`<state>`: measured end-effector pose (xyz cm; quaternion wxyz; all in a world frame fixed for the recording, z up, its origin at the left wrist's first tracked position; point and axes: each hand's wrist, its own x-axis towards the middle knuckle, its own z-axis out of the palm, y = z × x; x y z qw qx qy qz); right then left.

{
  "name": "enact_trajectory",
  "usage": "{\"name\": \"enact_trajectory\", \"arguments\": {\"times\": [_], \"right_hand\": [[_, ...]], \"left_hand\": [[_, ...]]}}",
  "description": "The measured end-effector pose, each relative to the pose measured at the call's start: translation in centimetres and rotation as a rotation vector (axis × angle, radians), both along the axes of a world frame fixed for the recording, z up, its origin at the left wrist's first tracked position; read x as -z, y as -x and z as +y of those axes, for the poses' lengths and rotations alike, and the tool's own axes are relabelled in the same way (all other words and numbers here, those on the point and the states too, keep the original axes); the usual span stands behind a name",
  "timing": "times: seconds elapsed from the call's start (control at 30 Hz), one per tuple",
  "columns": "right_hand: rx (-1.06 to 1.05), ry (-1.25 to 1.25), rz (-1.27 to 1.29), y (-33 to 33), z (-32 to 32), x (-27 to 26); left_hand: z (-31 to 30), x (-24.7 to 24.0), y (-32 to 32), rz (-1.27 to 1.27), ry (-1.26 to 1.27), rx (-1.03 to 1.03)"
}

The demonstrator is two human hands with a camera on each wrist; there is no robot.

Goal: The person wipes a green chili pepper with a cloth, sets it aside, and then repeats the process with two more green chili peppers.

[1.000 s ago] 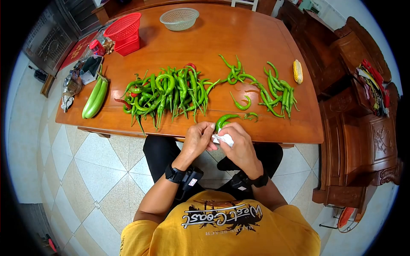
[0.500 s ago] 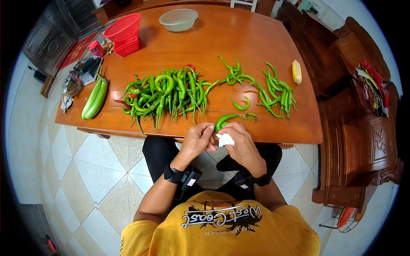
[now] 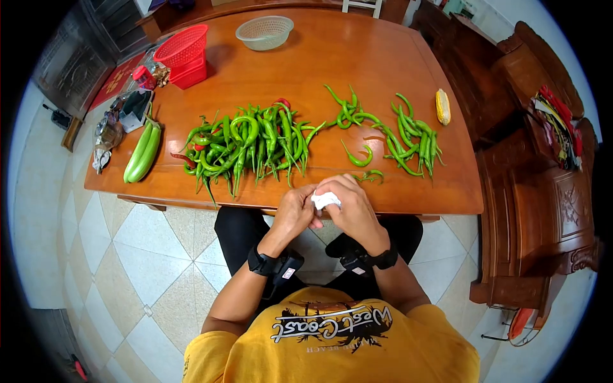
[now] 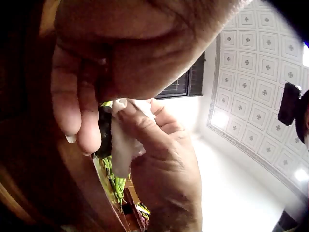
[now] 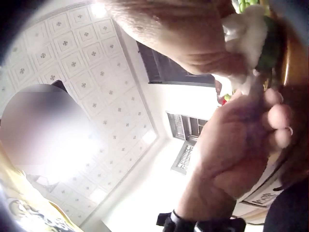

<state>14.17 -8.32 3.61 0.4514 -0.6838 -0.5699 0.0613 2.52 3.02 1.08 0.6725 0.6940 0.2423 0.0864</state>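
Above the table's front edge in the head view, my left hand (image 3: 294,212) and right hand (image 3: 353,207) meet. A crumpled white tissue (image 3: 325,200) is gripped in my right hand, wrapped against a green pepper (image 5: 271,46) that shows dark in the right wrist view. At the pepper's end, my left thumb and forefinger pinch it, the other fingers curled. From above, the hands hide the pepper. A large pile of green peppers (image 3: 255,137) with a few red ones lies left of the hands; a smaller group (image 3: 412,137) lies to the right.
A pair of long pale-green eggplants (image 3: 142,152) lies at the table's left. Behind are red baskets (image 3: 183,52) and a pale colander (image 3: 264,33). A corn cob (image 3: 442,106) is near the right edge. One curved pepper (image 3: 357,156) lies just beyond the hands.
My right hand has shifted left and closer to my left hand with the tissue, now covering the pepper that showed beyond the fingers. My left hand has barely moved.
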Motion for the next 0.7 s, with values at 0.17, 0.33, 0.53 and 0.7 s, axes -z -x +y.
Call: {"name": "enact_trajectory", "arguments": {"times": [0.17,0.33,0.53,0.7], "right_hand": [[0.194,-0.083,-0.025,-1.2,0.9,0.2],[0.291,-0.050,-0.003,-2.4,-0.2,0.2],[0.247,0.036,-0.023,-2.8,-1.2,0.7],[0.093,-0.034,0.036,-0.5,-0.4,0.1]], "left_hand": [[0.1,-0.5,-0.1,0.043,0.092,-0.024],[-0.4,-1.3,-0.6,0.073,-0.021,-0.014],[-0.4,-1.7,-0.9,0.088,-0.069,-0.001],[-0.1,-1.0,-0.8,0.067,-0.120,-0.001]]}}
